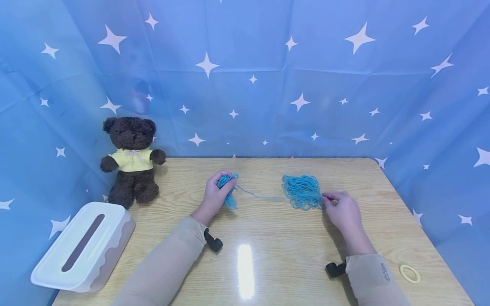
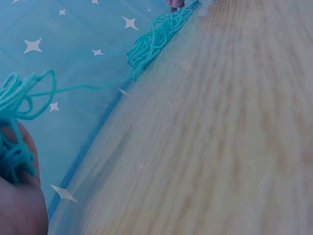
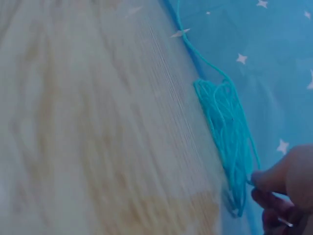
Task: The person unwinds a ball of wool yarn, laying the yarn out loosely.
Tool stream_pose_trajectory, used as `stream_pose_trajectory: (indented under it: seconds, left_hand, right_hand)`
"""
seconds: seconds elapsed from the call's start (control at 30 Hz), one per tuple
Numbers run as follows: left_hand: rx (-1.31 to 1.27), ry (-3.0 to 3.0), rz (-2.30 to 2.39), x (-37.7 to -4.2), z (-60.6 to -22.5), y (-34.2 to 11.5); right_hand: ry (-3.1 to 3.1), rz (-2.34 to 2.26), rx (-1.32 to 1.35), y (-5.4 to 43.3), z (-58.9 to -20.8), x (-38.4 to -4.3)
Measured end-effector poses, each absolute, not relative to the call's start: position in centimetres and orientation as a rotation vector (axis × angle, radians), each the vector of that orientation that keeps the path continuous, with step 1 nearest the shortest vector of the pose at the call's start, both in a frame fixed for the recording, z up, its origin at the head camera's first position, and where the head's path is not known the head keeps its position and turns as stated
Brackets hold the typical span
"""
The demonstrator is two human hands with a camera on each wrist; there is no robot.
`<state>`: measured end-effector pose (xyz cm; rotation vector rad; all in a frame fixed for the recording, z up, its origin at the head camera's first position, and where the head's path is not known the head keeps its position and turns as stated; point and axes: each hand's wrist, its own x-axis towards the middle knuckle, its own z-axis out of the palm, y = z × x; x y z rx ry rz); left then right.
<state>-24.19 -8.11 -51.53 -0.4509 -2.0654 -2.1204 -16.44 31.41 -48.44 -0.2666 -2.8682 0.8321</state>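
My left hand (image 1: 217, 192) grips a bundle of blue-green yarn (image 1: 230, 200), its thumb across the front and loops sticking out above and below. From this bundle a single strand (image 1: 250, 194) runs right to a second, flatter heap of the same yarn (image 1: 301, 191) on the table. At the heap's right edge my right hand (image 1: 343, 210) pinches yarn between thumb and forefinger. The right wrist view shows that heap (image 3: 225, 127) as a long loose skein, with the pinching fingertips (image 3: 266, 181) at its near end. Loops (image 2: 29, 98) rise over the left hand in the left wrist view.
A brown teddy bear (image 1: 134, 159) in a yellow shirt sits at the table's back left. Before it stands a white tissue box (image 1: 86, 246) with a slot. A pale yellow ring (image 1: 409, 274) lies at front right. A starry blue curtain (image 1: 252, 114) surrounds the wooden table (image 1: 291, 250).
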Motion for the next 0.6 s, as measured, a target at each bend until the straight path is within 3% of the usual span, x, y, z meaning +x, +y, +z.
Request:
stream_pose_trajectory:
  seconds: [0.17, 0.43, 0.6]
  left_hand:
    - [-0.464, -2.064, -2.132, -24.1, -51.5, -8.0]
    - [-0.477, -2.054, -2.141, -24.0, -51.4, -8.0]
    - [-0.488, -2.055, -2.164, -24.0, -51.4, -8.0]
  right_hand:
    - [-2.749, 0.794, -0.209, 29.5, -48.0, -16.4]
    - [-2.722, 0.919, 0.309, 22.2, -48.1, -17.1]
    - [-2.844, 1.190, 0.393, 17.4, -48.2, -18.0]
